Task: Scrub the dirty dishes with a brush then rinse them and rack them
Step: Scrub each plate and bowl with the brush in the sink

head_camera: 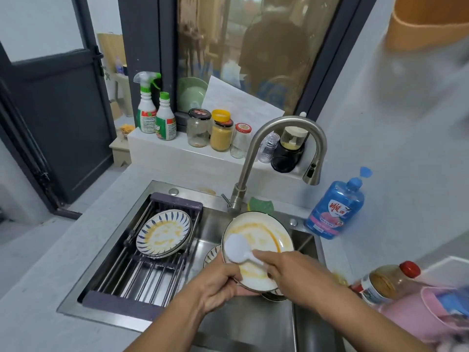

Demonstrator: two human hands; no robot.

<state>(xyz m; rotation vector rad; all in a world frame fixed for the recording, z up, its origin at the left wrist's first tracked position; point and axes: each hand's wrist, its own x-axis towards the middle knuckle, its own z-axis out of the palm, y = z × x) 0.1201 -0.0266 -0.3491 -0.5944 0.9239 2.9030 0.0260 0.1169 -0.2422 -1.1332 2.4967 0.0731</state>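
Over the steel sink (215,224) my left hand (218,288) grips the lower rim of a white plate (264,240) smeared with yellow sauce, tilted toward me. My right hand (289,270) holds the handle of a white dish brush (238,247), whose head lies on the plate's left part. On the purple-framed rack (142,273) across the sink's left half lie blue-patterned plates (163,232), the top one streaked yellow. More patterned dishes (212,255) sit in the basin beneath the held plate, mostly hidden.
A curved steel faucet (284,148) arches over the sink. A blue detergent bottle (335,212) stands right of it, a green sponge (261,204) behind the plate. Jars and spray bottles (157,115) line the back ledge. A sauce bottle (388,280) and pink container (426,313) sit at right.
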